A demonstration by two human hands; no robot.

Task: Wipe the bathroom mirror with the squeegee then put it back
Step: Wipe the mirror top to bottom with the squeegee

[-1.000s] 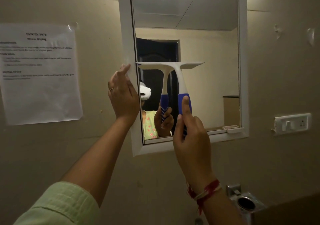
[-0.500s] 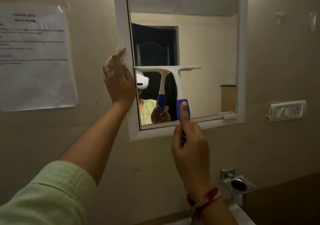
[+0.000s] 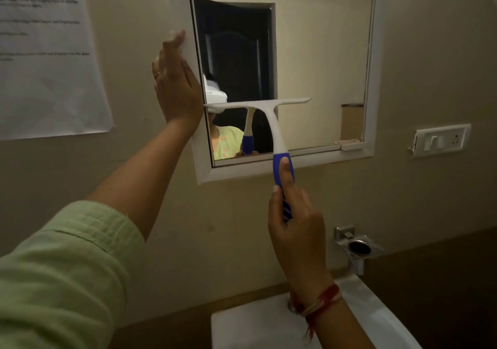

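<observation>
My right hand (image 3: pixel 293 222) grips the one squeegee (image 3: pixel 269 111) by its blue handle, with the blade on the mirror (image 3: pixel 322 66), left half. My left hand (image 3: pixel 174 87) lies flat, fingers straight, on the mirror's left edge, touching the blade's end. Around them are one paper (image 3: pixel 48 66) on the left, one switch (image 3: pixel 441 140) on the right, and one holder (image 3: pixel 359 247) above the basin (image 3: pixel 269 327).

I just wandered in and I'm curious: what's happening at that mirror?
A person is wiping the bathroom mirror. Their right hand grips the blue handle of a squeegee, whose white blade lies level against the lower left part of the glass. Their left hand rests flat on the mirror's white frame, on its left side. A sink sits below.
</observation>
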